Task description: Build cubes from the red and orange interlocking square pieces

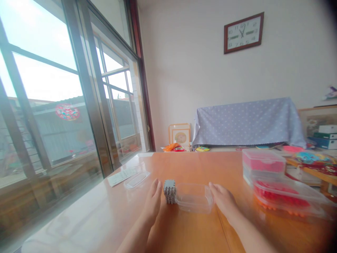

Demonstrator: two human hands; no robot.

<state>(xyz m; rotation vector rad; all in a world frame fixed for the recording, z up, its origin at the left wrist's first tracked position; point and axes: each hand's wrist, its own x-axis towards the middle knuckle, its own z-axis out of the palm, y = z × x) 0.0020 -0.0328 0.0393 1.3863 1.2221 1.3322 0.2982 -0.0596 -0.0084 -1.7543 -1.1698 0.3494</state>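
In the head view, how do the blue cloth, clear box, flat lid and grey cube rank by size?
1. blue cloth
2. clear box
3. flat lid
4. grey cube
The lid lies farther off than the box, so that pair is unsure.

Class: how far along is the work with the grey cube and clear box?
Done: grey cube stands assembled; lid lies off, aside. In hand: left hand beside the cube, right hand touching the clear box. Left: box empty, cube outside it.

Bright daylight through the window (52, 77) at left; glare across the table (110, 211); overall soft, stretched edges, darkened right corners.
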